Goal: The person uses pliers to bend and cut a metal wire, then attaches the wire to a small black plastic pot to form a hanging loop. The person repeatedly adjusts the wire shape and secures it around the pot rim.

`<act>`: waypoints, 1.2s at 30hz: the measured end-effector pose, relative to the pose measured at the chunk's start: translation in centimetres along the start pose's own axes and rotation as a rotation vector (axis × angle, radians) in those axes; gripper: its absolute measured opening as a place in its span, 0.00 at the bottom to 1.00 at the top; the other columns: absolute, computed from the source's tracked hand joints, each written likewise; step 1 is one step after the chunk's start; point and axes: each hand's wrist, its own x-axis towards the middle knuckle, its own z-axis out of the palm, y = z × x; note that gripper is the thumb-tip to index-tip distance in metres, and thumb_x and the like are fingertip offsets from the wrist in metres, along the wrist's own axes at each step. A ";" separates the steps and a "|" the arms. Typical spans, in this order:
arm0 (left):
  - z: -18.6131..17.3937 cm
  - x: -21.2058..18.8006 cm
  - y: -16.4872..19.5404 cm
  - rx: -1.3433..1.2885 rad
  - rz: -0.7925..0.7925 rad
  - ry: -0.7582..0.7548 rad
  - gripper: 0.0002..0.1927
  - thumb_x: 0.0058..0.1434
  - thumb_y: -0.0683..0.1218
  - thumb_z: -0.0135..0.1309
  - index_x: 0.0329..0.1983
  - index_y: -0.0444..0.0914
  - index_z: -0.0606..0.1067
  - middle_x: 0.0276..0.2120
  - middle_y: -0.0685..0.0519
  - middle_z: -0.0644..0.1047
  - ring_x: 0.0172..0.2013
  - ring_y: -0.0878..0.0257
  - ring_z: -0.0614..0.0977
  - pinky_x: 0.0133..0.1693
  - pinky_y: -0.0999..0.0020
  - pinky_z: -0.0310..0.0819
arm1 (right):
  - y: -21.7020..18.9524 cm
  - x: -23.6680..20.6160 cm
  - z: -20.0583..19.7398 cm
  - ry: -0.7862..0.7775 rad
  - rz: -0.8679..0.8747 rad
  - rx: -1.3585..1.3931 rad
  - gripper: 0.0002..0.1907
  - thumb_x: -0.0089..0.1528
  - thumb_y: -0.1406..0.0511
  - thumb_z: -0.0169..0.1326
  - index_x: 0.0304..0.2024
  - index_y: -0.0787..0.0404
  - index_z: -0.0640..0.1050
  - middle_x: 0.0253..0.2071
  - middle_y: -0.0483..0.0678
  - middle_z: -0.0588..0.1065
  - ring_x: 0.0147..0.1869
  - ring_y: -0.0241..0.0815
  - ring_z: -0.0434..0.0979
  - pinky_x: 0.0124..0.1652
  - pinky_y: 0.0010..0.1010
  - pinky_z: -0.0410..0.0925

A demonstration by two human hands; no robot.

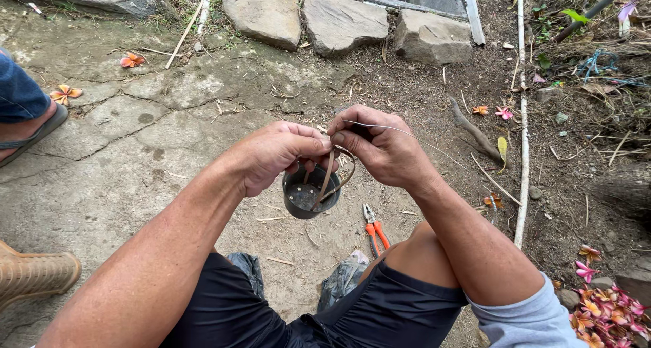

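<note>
Wire [407, 132] between both hands, long axis trailing right, over upward-facing pot [310, 193].

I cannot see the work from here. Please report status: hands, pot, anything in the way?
Left hand and right hand pinching thin wire above small black pot. Pot hanging off the ground. Orange pliers lying below, untouched.

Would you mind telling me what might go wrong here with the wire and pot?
The thin wire juts free past the right hand and might whip or prick. The small black pot hangs mostly from strips, with only the left hand pinching near its rim, so it may slip onto the concrete.
</note>
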 end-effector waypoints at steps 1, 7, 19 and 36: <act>0.0 0.0 0.0 0.013 0.018 0.023 0.07 0.62 0.47 0.58 0.34 0.39 0.81 0.30 0.56 0.83 0.27 0.73 0.74 0.32 0.75 0.66 | 0.2 0.0 -0.1 -0.003 0.024 -0.003 0.05 0.68 0.69 0.57 0.46 0.63 0.78 0.39 0.42 0.79 0.44 0.28 0.78 0.44 0.22 0.74; 0.1 -0.2 0.2 0.083 0.126 0.103 0.10 0.61 0.45 0.61 0.43 0.38 0.75 0.30 0.53 0.83 0.28 0.71 0.77 0.32 0.75 0.72 | 0.9 0.1 -0.1 0.067 0.099 0.063 0.06 0.69 0.67 0.58 0.47 0.64 0.78 0.36 0.42 0.77 0.38 0.26 0.72 0.36 0.21 0.69; 0.8 0.1 0.3 0.115 0.090 0.070 0.13 0.64 0.44 0.57 0.50 0.37 0.80 0.32 0.55 0.83 0.31 0.71 0.80 0.35 0.74 0.75 | 1.1 -0.2 -0.4 0.243 -0.020 0.155 0.04 0.70 0.69 0.56 0.47 0.64 0.79 0.38 0.42 0.78 0.38 0.27 0.74 0.37 0.20 0.70; 0.8 0.9 -0.6 0.215 0.049 0.064 0.12 0.64 0.42 0.55 0.48 0.36 0.81 0.33 0.52 0.84 0.32 0.68 0.83 0.35 0.72 0.79 | 0.7 0.1 -1.1 0.276 0.023 0.271 0.05 0.70 0.70 0.56 0.46 0.66 0.79 0.39 0.48 0.80 0.40 0.31 0.78 0.39 0.24 0.74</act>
